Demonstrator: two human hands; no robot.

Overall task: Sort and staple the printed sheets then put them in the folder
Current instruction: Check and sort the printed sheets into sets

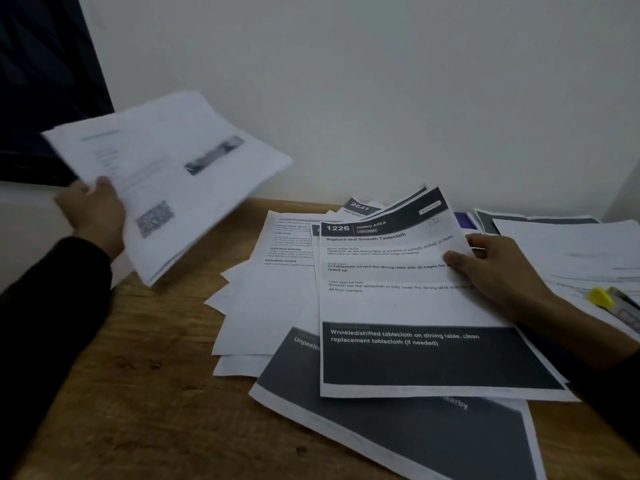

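Note:
My left hand [91, 206] grips a thin, blurred bundle of printed sheets [166, 174] and holds it in the air above the table's left end. My right hand [491, 268] pinches the right edge of the top sheet [408, 306], headed "1226 Dining Area", thumb on top of the paper. That sheet lies on a loose, fanned pile of printed sheets [277, 299] spread over the middle of the wooden table [145, 393]. A stapler with a yellow tip [609, 301] lies on papers at the right edge. A strip of purple, perhaps the folder [464, 220], shows behind the pile.
More sheets [571, 251] lie stacked at the far right, under the stapler. A white wall stands right behind the table. A dark panel [41, 81] fills the upper left corner. Bare wood shows at the table's front left.

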